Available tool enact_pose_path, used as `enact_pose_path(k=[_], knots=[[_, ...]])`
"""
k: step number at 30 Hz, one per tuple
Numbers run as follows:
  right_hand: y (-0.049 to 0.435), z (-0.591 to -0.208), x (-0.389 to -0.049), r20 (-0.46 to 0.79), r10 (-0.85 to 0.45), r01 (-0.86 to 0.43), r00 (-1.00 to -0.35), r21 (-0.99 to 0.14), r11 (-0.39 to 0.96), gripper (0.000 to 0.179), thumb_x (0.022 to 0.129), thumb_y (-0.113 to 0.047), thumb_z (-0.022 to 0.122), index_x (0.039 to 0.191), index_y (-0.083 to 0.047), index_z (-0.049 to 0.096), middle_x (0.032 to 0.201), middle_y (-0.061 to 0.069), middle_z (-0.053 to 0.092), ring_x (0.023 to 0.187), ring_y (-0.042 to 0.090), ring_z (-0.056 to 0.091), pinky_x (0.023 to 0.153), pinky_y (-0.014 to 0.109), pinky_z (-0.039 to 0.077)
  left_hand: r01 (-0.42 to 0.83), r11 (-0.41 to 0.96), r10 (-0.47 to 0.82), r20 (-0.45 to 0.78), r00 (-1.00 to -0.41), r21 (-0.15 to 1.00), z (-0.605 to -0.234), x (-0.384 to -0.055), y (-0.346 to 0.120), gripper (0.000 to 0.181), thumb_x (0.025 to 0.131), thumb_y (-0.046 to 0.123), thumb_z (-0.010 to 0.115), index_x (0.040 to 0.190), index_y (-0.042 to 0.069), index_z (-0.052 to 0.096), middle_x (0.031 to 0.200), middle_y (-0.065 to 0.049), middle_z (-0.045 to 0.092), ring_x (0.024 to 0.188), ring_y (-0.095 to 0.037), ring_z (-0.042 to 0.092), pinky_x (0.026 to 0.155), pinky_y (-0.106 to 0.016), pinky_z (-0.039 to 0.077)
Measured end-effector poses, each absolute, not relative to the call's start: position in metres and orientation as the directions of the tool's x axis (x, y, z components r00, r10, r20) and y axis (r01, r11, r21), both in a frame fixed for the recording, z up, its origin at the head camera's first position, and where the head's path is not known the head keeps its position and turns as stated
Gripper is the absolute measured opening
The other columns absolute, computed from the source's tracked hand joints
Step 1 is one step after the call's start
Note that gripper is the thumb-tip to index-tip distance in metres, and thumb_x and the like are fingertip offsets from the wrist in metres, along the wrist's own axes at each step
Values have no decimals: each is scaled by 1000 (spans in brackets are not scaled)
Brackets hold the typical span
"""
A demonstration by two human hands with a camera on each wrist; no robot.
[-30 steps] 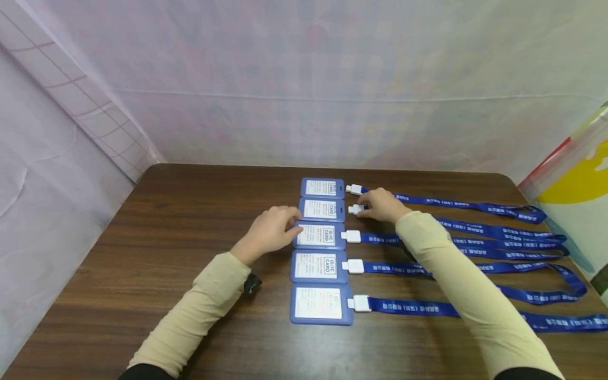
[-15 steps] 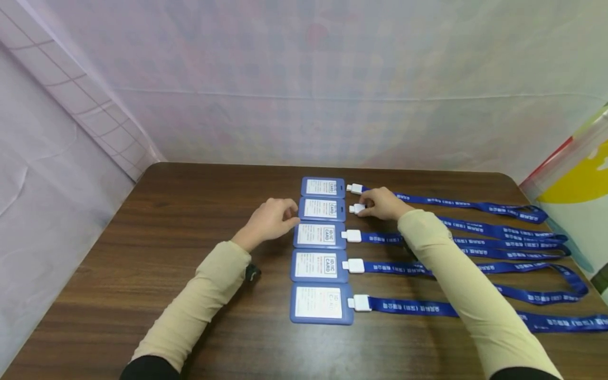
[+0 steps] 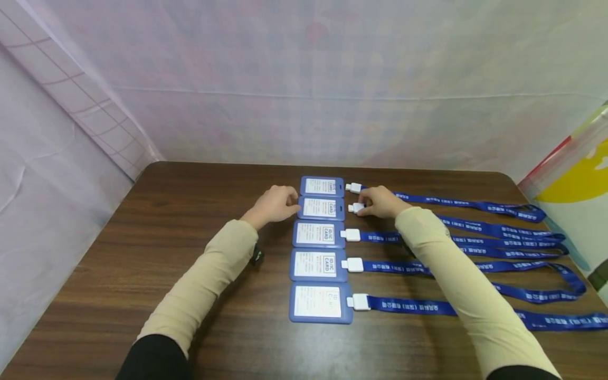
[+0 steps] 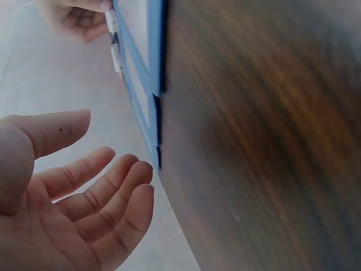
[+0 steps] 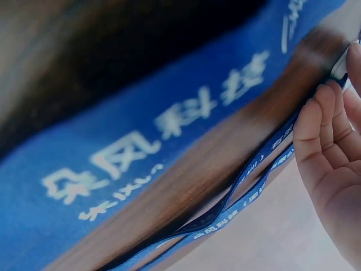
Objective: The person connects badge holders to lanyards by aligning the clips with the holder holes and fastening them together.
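Note:
Several blue ID card holders lie in a column on the table. My left hand [image 3: 275, 205] is at the left edge of the second card holder [image 3: 320, 209] from the back. The left wrist view shows this left hand [image 4: 79, 209] with relaxed, slightly bent fingers and nothing in them. On the other side, my right hand [image 3: 382, 203] pinches the white lanyard clip [image 3: 353, 208] beside that same holder, a small gap away from its slot. In the right wrist view, the right hand's fingers [image 5: 324, 130] partly hide the clip.
The rearmost card holder [image 3: 322, 186] has a separate white clip [image 3: 354, 187] beside its slot. The three nearer holders have clips at their slots, such as the front clip [image 3: 360, 302]. Blue lanyards [image 3: 413, 306] stretch right across the brown table [image 3: 214, 327]. A pale curtain [image 3: 304, 95] hangs behind.
My left hand has moved away from me, from beside the third card holder to the second one's left edge. The right hand has stayed on the clip almost in place.

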State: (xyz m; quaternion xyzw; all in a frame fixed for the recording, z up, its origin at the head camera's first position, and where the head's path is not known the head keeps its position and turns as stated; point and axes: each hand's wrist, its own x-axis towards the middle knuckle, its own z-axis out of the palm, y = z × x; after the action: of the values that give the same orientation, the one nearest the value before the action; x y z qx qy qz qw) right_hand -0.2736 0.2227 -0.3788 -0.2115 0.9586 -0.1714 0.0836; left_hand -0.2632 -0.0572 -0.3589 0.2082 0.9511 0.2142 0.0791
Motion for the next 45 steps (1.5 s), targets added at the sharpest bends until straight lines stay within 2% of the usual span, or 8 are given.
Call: enact_pose_path(k=[6,13,19,24,29,38,45], knots=[[222,-377,-272,-105,-429,-367,-897,-365,856,24,76,-23,73,85,-4,62,69,5,53,65,19,46,60,32,39,365,807,443,-67,-894,464,-362,-274,-54,31,85,19,63,107,-2,59,96,-14,62,84,-23,58,74,-34,49],[224,-376,-273,-115,-424,-359,-899,-364,860,23,76,-23,74,84,-4,61,69,5,53,65,19,47,59,32,39,274,804,424,-185,-886,528,-365,-284,-45,30,86,17,62,106,-4,54,94,-16,59,55,-19,59,51,-26,51],[225,-379,-274,-108,-429,-368,-897,-358,858,24,76,-23,74,85,-5,62,69,4,53,64,19,46,58,31,39,272,810,426,-201,-882,520,-368,-290,-38,19,82,15,66,82,-2,56,76,-11,59,53,-21,60,49,-25,51],[224,-379,-272,-80,-444,-393,-893,-345,853,24,76,-22,74,85,-3,62,68,5,53,64,19,47,59,32,40,267,827,410,-205,-889,494,-369,-289,-34,23,78,16,71,70,2,54,67,-8,57,50,-19,58,48,-26,50],[222,-378,-269,-44,-475,-441,-879,-306,844,24,76,-21,74,85,-2,63,67,5,54,63,20,48,59,34,42,267,834,402,-200,-893,484,-369,-287,-33,25,75,16,73,77,1,53,72,-9,55,49,-18,56,46,-25,49],[225,-381,-268,-68,-459,-423,-886,-291,858,27,78,-24,72,90,-2,63,66,4,52,61,18,46,56,31,40,251,820,397,-197,-896,514,-372,-286,-32,33,75,14,74,94,-5,55,86,-14,56,52,-20,58,47,-25,50],[225,-384,-267,-76,-449,-406,-890,-313,859,26,80,-24,70,91,-2,64,65,2,51,59,16,45,55,28,38,231,813,394,-213,-894,535,-374,-285,-33,45,75,14,75,107,-8,52,105,-21,55,56,-22,60,48,-24,51]])
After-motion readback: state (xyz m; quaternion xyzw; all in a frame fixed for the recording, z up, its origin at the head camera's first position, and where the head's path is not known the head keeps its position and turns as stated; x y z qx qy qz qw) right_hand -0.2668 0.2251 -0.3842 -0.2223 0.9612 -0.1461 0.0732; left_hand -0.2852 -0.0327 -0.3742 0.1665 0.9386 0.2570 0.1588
